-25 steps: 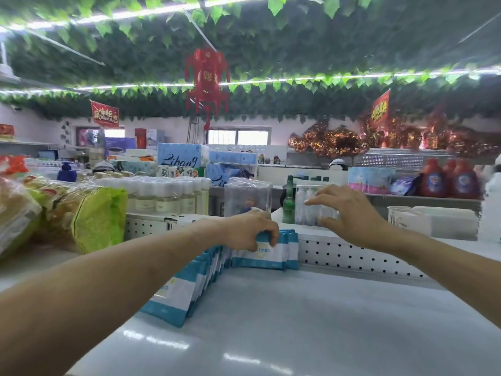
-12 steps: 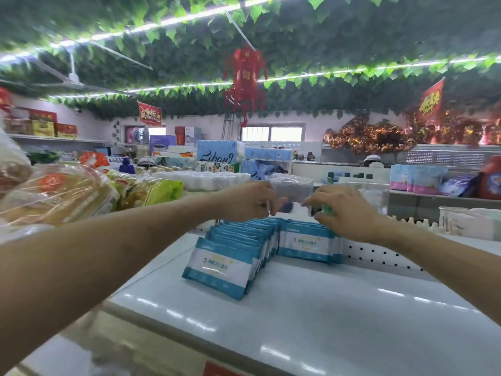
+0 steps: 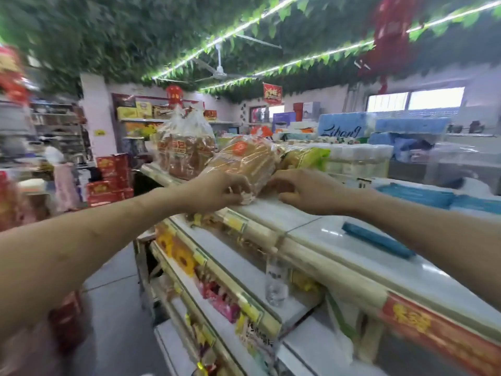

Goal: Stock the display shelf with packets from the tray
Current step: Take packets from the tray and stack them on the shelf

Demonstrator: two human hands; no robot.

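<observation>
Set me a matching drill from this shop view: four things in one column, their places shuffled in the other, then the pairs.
Things:
1. bread bag
2. clear bottle
3. blue packets
4. ceiling fan

Places:
A. overhead, among the green leaves
B. on the top shelf, right of both hands
C. upright on a lower shelf
D. on the top shelf, where the left hand and right hand meet

Pairs: 1-D, 2-C, 3-B, 4-A
</observation>
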